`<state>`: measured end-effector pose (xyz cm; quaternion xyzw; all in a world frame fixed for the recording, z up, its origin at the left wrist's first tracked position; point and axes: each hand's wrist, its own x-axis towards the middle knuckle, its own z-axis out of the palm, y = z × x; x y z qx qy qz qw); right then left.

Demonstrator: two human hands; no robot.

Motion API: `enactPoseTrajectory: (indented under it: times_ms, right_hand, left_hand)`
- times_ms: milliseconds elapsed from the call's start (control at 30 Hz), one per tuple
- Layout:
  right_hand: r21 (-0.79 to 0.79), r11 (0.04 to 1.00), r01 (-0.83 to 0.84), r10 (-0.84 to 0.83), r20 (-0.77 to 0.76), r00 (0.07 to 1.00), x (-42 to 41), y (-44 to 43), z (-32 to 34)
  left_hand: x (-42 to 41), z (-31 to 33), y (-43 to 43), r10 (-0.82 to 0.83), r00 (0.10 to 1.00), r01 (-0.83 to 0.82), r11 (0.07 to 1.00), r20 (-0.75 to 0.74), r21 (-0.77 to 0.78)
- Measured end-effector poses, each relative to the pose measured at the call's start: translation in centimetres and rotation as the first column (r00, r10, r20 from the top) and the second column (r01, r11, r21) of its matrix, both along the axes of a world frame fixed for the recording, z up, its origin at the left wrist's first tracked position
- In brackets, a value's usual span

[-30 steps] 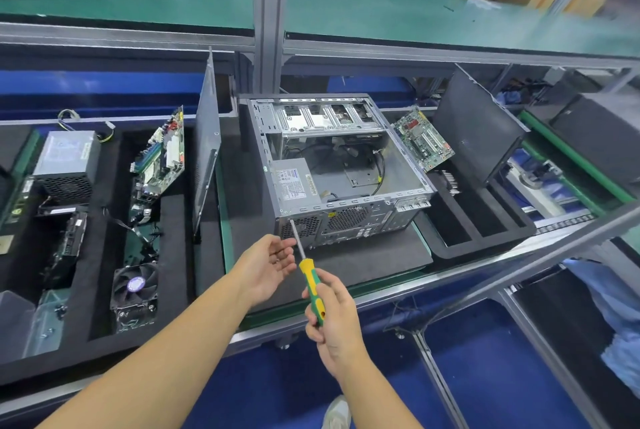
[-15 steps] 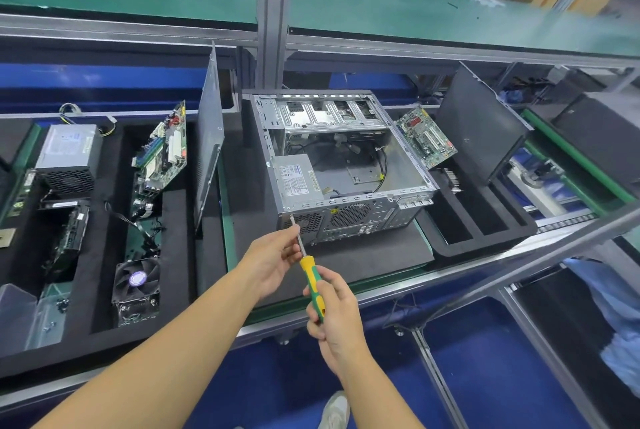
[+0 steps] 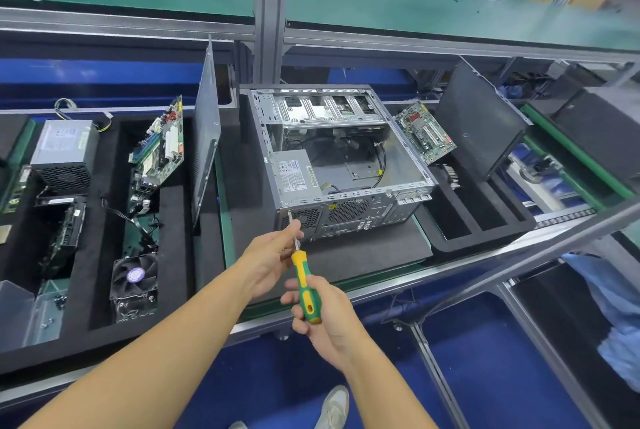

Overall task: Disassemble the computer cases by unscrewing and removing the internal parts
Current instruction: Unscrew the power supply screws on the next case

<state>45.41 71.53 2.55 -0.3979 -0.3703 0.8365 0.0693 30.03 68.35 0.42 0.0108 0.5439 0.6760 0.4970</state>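
An open grey computer case (image 3: 405, 151) lies on its side on a black mat, rear panel toward me. A power supply (image 3: 294, 174) sits inside at its near left corner. My right hand (image 3: 322, 317) grips the yellow-green handle of a screwdriver (image 3: 304, 286). The tip of the shaft reaches the upper left corner of the rear panel (image 3: 346, 214), beside the power supply's vent. My left hand (image 3: 273, 255) pinches the metal shaft just above the handle.
A black foam tray (image 3: 104, 297) on the left holds a removed power supply (image 3: 65, 148), a motherboard (image 3: 159, 151), a fan cooler (image 3: 135, 281) and a side panel (image 3: 206, 130). Right of the case stand another motherboard (image 3: 424, 132), a dark panel (image 3: 481, 120) and empty foam slots (image 3: 485, 214).
My left hand moved from beside the shaft onto it and now pinches it. The screwdriver tip rose to the rear panel's upper left corner.
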Motion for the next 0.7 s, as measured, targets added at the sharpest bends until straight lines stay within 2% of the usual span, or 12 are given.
enactPoseTrajectory:
  times_ms: [67, 100, 167, 233, 300, 400, 467, 533, 600, 667, 700]
  right_hand:
    - [0.015, 0.999, -0.035, 0.035, -0.017, 0.999, 0.4, 0.4, 0.2]
    - [0.076, 0.997, -0.031, 0.032, -0.007, 0.999, 0.5, 0.7, 0.2]
    - [0.339, 0.939, -0.05, 0.021, 0.089, 0.996, 0.4, 0.9, 0.1]
    - [0.58, 0.809, -0.097, -0.037, 0.216, 0.976, 0.1, 0.5, 0.0]
    - [0.657, 0.747, -0.102, -0.091, 0.253, 0.963, -0.4, 0.2, 0.0]
    - [0.695, 0.692, -0.194, -0.047, 0.312, 0.949, -0.6, -0.3, 0.1]
    - [0.619, 0.765, -0.174, -0.023, 0.297, 0.955, -0.8, -0.4, 0.4]
    - [0.444, 0.892, -0.086, -0.015, 0.22, 0.975, -0.6, -0.4, 0.9]
    - [0.224, 0.974, -0.038, 0.001, 0.162, 0.987, 0.0, -0.1, 1.3]
    - [0.024, 0.997, -0.073, 0.07, 0.115, 0.991, 0.8, 0.1, 1.6]
    - [-0.016, 0.996, -0.088, 0.089, 0.094, 0.992, 1.2, 0.1, 1.6]
  left_hand:
    - [0.0, -0.2, -0.2, -0.037, 0.999, 0.037, 0.999, -0.014, 0.009]
    - [0.0, -0.3, -0.3, -0.044, 0.999, 0.044, 0.999, -0.012, 0.026]
    - [0.1, -0.4, -0.6, -0.057, 0.998, 0.057, 0.997, -0.009, 0.05]
    - [0.3, -0.5, -1.0, -0.091, 0.996, 0.091, 0.994, -0.004, 0.06]
    - [0.8, -0.6, -1.4, -0.18, 0.983, 0.181, 0.982, -0.024, 0.06]
    - [1.5, -0.2, -1.8, -0.306, 0.95, 0.308, 0.951, -0.064, 0.029]
    - [1.7, 0.2, -1.9, -0.289, 0.956, 0.29, 0.957, -0.052, 0.016]
    - [1.6, 0.4, -2.0, -0.281, 0.958, 0.283, 0.959, -0.047, 0.02]
    - [1.5, 0.4, -2.3, -0.285, 0.959, 0.283, 0.956, 0.013, 0.076]
    - [1.4, 0.5, -2.7, -0.276, 0.957, 0.264, 0.956, 0.086, 0.126]
    - [1.4, 0.5, -2.8, -0.267, 0.957, 0.249, 0.956, 0.112, 0.152]
